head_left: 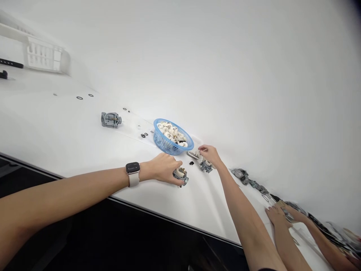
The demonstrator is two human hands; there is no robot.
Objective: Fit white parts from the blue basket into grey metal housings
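My left hand [166, 168], with a watch on its wrist, is wrapped round a grey metal carburetor body [184, 180] that has a white part and brass bits inside. My right hand [209, 153] hovers at a small white tray [194, 155] of small metal pieces, its fingertips pinched together. Whatever those fingertips hold is too small to make out. Just below my right hand stands another carburetor body [206, 166]. Between the two hands lies a small black piece [191, 163]. A blue basket [162, 143] full of white carburetor floats sits behind them.
A third carburetor body [111, 119] lies to the left, near several black rubber rings [79, 98]. At far left is a white plastic basket [45, 56]. More carburetor bodies [240, 175] line the right, where another person's hands [278, 215] work. The table's front edge runs diagonally below.
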